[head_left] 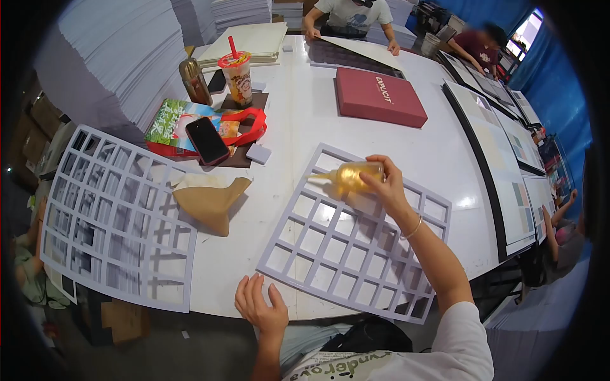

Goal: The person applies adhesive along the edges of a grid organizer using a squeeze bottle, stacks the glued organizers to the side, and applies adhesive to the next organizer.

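My right hand (380, 182) grips a clear squeeze bottle (353, 175) of yellowish liquid, tipped on its side with the nozzle pointing left. The bottle is over the upper part of a pale grid frame (309, 210) with rows of square openings, which lies on the white table (277, 159). Near the table's front edge, my left hand (260, 305) is open and empty, just left of the frame's lower left corner. A second grid frame (107, 221) lies at the left, partly past the table edge.
Brown paper (211, 202), a phone (207, 140) on a colourful bag (175, 124), a drink cup (239, 81) and a metal flask (194, 80) stand left. A red box (381, 96) lies behind. Co-workers (356, 18) and sample boards (486, 152) are beyond and right.
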A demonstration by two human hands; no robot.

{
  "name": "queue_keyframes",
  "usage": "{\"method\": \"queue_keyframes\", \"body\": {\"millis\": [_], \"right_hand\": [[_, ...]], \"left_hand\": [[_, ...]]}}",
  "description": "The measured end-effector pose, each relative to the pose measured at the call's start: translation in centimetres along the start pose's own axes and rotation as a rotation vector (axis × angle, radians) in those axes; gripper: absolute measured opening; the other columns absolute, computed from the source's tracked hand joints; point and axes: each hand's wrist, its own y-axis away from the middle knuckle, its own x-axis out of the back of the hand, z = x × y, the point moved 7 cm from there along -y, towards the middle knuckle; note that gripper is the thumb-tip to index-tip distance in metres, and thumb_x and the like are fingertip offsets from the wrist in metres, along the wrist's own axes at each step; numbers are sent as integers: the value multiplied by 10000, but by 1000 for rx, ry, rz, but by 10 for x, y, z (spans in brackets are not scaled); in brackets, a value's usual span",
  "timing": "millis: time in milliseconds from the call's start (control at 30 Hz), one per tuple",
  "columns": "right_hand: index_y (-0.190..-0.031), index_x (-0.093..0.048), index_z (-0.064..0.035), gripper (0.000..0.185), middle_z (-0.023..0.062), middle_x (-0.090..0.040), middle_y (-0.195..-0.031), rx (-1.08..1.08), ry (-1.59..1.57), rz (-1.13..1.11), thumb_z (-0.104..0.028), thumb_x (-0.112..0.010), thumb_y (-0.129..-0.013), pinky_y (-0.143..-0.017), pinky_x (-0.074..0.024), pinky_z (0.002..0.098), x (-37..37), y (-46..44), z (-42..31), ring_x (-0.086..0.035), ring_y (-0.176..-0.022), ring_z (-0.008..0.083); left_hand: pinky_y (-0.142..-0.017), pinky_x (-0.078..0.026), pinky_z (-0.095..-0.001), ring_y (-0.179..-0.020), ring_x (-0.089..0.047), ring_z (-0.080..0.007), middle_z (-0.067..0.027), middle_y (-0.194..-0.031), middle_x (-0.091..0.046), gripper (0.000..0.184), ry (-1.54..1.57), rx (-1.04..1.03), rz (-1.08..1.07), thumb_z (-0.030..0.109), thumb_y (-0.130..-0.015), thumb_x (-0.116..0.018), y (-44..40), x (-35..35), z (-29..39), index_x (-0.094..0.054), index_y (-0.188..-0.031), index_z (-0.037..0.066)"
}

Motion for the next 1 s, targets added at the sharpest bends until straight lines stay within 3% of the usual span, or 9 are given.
{"method": "queue_keyframes", "body": {"millis": [100, 233, 300, 400, 500, 633, 833, 1000], "right_hand": [[-1134, -575, -9, 381, 88, -614, -1042, 38, 13, -75, -119, -744, -810, -832, -505, 283, -20, 31, -8, -585, -998, 168], [-1150, -579, -36, 380, 102, -615, -1097, -94, -17, -260, -128, -750, -822, -891, -490, 314, -56, 80, -21, -582, -1040, 174], [-1160, -578, -41, 384, 85, -612, -1094, 66, 63, -318, -118, -748, -824, -855, -507, 303, -73, 101, -27, -582, -1037, 166], [-1164, -580, -57, 385, 65, -613, -1083, -229, -180, -375, -104, -749, -822, -836, -520, 303, -75, 114, -23, -582, -1037, 165], [-1174, -576, -60, 393, 69, -619, -1066, -245, -291, -55, -96, -748, -822, -818, -545, 303, -14, 86, -14, -601, -1009, 171], [-1198, -550, -29, 413, 101, -611, -1055, -138, -170, 225, -95, -735, -834, -761, -593, 306, 81, 42, -8, -637, -940, 182], [-1201, -543, -22, 422, 113, -610, -1043, -46, 0, 247, -108, -736, -836, -709, -608, 325, 114, 11, 3, -641, -908, 188], [-1153, -576, -25, 389, 84, -616, -1016, -122, -5, 141, -105, -748, -814, -775, -553, 273, 102, 30, 2, -619, -924, 161]], "left_hand": [[-955, -393, -487, -1137, -528, -387, -196, -1121, -620, 279, 22, -10, 43, 54, -845, -600, -1, 4, 1, -600, -1102, -53], [-939, -411, -478, -1146, -514, -397, -226, -1199, -576, 339, 125, -34, 150, 36, -869, -569, 7, 9, -4, -534, -1189, -70], [-933, -416, -470, -1158, -506, -391, -224, -1225, -563, 356, 113, -41, 181, 38, -884, -560, 11, 11, -6, -505, -1219, -67], [-916, -422, -460, -1169, -498, -386, -222, -1245, -553, 359, 111, -39, 194, 42, -899, -551, 13, 12, -8, -484, -1235, -64], [-892, -428, -448, -1172, -495, -384, -217, -1250, -554, 348, 102, -60, 201, 38, -904, -545, 13, 13, -4, -482, -1232, -60], [-876, -432, -440, -1177, -491, -383, -212, -1249, -557, 344, 111, -61, 191, 28, -905, -539, 15, 11, -6, -482, -1233, -58], [-873, -451, -424, -1178, -491, -377, -210, -1241, -556, 349, 116, -52, 184, -1, -889, -539, 15, 11, -5, -480, -1228, -62], [-869, -467, -419, -1176, -494, -369, -211, -1222, -553, 339, 112, -62, 184, -5, -886, -539, 13, 10, -3, -491, -1216, -68]]}}
